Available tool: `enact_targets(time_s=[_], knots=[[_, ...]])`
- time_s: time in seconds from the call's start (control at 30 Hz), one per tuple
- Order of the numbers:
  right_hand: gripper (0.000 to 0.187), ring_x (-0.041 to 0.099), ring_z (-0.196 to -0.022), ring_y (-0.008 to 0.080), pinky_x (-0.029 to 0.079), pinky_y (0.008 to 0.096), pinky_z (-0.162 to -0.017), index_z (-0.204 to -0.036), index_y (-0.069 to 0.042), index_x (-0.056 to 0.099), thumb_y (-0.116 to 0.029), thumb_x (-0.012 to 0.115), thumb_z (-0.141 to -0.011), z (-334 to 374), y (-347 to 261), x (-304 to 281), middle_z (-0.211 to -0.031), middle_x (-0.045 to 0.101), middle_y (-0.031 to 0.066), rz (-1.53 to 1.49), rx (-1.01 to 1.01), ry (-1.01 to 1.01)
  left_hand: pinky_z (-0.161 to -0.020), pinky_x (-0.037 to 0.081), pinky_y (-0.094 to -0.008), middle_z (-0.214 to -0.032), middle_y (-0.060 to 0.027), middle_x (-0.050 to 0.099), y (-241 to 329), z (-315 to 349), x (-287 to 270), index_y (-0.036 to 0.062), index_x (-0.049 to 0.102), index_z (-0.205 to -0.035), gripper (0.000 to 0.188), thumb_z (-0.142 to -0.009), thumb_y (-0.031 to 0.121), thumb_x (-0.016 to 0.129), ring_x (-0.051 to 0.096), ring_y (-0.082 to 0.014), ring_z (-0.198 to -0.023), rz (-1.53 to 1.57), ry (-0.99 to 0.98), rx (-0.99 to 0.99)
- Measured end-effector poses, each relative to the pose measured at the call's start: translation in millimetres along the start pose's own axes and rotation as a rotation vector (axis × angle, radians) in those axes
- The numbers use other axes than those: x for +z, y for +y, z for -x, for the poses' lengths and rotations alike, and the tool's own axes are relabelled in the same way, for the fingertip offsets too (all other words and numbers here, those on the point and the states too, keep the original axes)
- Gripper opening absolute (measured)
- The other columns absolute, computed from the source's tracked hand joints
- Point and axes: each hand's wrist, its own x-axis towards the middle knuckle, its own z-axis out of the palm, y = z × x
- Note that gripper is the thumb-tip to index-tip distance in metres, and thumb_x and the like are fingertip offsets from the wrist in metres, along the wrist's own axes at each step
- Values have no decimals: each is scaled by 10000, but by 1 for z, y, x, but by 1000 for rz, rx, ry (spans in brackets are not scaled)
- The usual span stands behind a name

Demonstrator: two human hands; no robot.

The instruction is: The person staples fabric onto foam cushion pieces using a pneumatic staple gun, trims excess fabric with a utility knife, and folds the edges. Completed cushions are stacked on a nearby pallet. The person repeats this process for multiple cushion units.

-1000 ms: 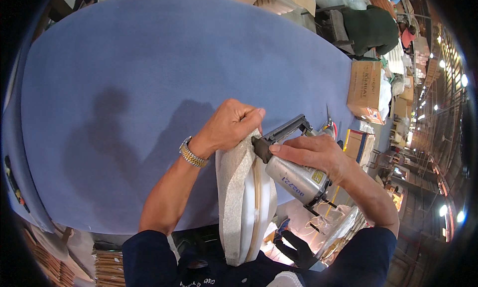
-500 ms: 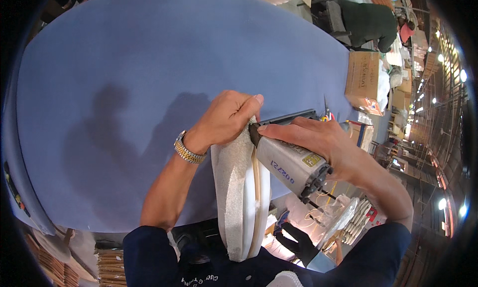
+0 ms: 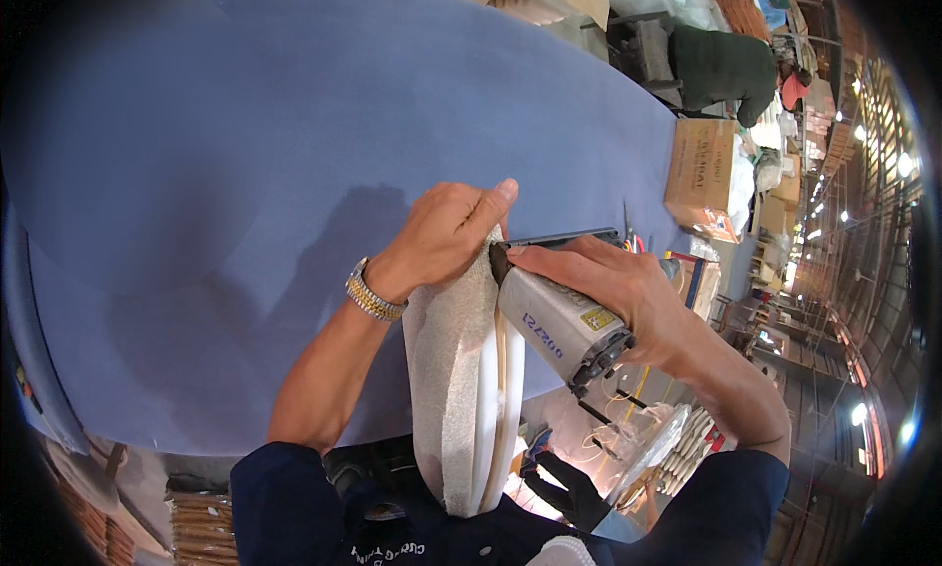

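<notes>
A pale, fabric-covered padded seat panel (image 3: pixel 442 389) stands on edge between my forearms, its lower end against my body. White layers and a tan strip show along its right-hand edge. At its upper end, my left hand (image 3: pixel 446 234) is closed on the fabric, thumb extended and a two-tone watch on the wrist. My right hand (image 3: pixel 623 286) wraps round a silver and black staple gun (image 3: pixel 551 321). The gun's dark nose rests at the panel's upper edge, close to my left fingers. Whether the nose touches the panel is hard to make out.
A large blue-covered table (image 3: pixel 255 125) spreads ahead and left. On its right side stand a cardboard box (image 3: pixel 702 174) and some small tools (image 3: pixel 633 240). Another person in dark green (image 3: pixel 724 68) works beyond. Bundled brown pieces (image 3: pixel 201 527) lie at lower left.
The view has shifted slightly, moving the surroundings a little. Both hands keep the same grip, and the staple gun stays at the panel's upper edge.
</notes>
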Motion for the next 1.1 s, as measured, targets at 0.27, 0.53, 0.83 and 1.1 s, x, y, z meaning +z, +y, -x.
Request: enact_targets(time_s=[0.27,0.53,0.83,1.1], knots=[[817,698,-999,336,562,397,-860,-1423,-104,576,-148,822,-646,-3,5,5,-1104,715,131,-8,-25,28,-571,400,-318,-565,-15,503,7,5,-7,6,698,-716,660,-1097,462,410,463,-113,-569,33,10,-52],[998,686,-993,342,568,443,-824,-1436,-196,548,-201,921,-510,23,17,30,-1132,685,108,21,-120,299,-705,461,-323,-683,-62,629,1,-2,-2,-4,695,-716,686,-1090,472,373,550,-150,-677,43,-19,-146],[721,633,-1178,386,518,414,-1003,-1440,-85,546,-82,790,-762,82,118,170,-1303,620,186,-153,372,788,-1006,474,-371,-1067,-190,734,5,-6,-16,-17,749,-890,795,-1090,570,251,661,-249,-1040,49,31,-432],[488,603,-1259,392,490,448,-1056,-1319,-46,649,-142,741,-849,60,71,183,-1413,583,222,-810,-20,984,-1074,461,-388,-1406,-198,606,86,76,39,-25,540,-1441,588,-1037,397,594,610,-283,-1257,-589,389,-42]])
